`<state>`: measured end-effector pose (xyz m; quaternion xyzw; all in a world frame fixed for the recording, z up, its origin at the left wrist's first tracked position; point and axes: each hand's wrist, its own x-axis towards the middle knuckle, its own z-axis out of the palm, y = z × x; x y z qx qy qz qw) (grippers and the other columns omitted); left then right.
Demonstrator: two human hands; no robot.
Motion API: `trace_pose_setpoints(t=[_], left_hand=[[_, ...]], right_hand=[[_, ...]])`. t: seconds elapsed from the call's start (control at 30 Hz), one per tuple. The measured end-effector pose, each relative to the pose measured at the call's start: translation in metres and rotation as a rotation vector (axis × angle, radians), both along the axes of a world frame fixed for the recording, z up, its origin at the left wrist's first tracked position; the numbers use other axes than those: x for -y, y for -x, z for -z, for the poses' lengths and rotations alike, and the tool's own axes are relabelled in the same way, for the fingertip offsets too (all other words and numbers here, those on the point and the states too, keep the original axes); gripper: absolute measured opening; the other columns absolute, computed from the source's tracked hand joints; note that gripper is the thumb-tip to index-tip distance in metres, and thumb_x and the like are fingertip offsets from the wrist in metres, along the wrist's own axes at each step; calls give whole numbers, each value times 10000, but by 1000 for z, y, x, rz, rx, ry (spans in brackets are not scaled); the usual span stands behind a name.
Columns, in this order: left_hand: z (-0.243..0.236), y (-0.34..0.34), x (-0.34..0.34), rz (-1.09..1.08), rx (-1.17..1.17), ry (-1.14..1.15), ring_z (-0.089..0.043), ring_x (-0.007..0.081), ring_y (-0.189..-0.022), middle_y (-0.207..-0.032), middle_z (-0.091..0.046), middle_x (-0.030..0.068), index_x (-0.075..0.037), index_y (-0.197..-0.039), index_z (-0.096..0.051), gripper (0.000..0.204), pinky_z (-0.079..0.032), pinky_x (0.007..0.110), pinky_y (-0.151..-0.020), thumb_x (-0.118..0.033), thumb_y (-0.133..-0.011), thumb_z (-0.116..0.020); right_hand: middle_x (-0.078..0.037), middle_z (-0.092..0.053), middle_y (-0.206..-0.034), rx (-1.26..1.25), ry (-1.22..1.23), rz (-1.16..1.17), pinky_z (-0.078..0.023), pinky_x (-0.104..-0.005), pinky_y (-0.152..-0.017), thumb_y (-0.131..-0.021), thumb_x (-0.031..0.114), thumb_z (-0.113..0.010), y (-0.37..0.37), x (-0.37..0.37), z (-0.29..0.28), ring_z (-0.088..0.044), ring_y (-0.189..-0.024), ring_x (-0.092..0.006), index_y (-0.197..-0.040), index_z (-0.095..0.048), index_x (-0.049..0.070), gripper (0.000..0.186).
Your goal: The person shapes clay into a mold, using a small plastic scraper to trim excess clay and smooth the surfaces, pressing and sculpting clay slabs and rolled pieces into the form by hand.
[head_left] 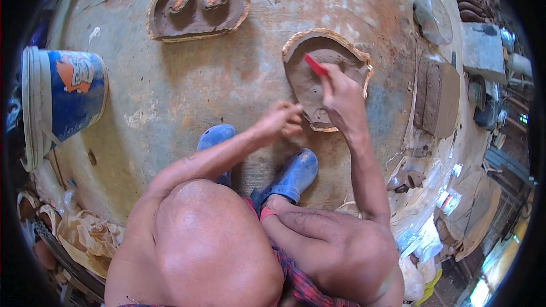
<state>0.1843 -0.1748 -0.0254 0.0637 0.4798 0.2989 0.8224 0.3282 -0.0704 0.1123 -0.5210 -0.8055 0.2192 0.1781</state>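
Currently your right hand (340, 88) grips a red scraper (314, 65), clay-lined mould (307, 33) beneath; your left hand (278, 120), curled, contents unclear, is just beside it. Clay (309, 94) probably soft; mould likely heavy, brittle-edged. Lift by opposite sides.

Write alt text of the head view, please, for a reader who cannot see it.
The wearer's right hand holds a red tool over the clay-like filling of a shallow form; the left hand is close to its near edge. A second form, with two oval shapes inside, lies farther off, a blue bucket at left and a brown block at right.
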Motion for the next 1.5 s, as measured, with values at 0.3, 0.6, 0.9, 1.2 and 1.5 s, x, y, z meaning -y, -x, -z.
trace_pose_setpoints(t=[0.3,0.6,0.9,1.2,1.5], left_hand=[[-11,-56,22,19,396,76,-727,278,-1063,-1325,-610,157,-30,-1489,-356,637,-626,353,-907,-276,-1020,-711],[2,-62,23,-204,542,167,-734,206,-1072,-1193,-713,108,-9,-1291,-521,285,-655,304,-883,-68,-1034,-630],[15,-62,32,-318,640,99,-733,236,-1061,-1229,-711,90,-74,-1292,-587,244,-641,357,-928,-58,-1050,-561],[-2,3,45,-40,267,219,-744,256,-1019,-1206,-697,195,-1,-1348,-544,317,-648,358,-872,-134,-1060,-535],[-31,76,31,505,-12,55,-770,226,-758,-998,-785,210,69,-1117,-713,372,-609,314,-648,-262,-988,-603]], right_hand=[[-261,-718,-780,583,-11,-415,-590,-532,-633,-943,67,-548,72,-50,42,-742,-767,-441,-1020,-592,2,109],[-269,-743,-885,811,170,-434,-609,-541,-717,-931,91,-566,77,-21,32,-754,-824,-433,-1029,-654,-12,167],[-207,-776,-920,1055,486,-544,-627,-478,-784,-872,162,-668,46,29,4,-778,-892,-371,-914,-785,46,169],[-269,-735,-904,697,487,174,-570,-538,-805,-965,241,-647,-23,32,-52,-733,-922,-444,-1075,-688,35,238],[-139,-724,-783,627,185,612,-546,-411,-660,-1038,271,-611,-192,77,33,-710,-671,-275,-1039,-685,10,271]])
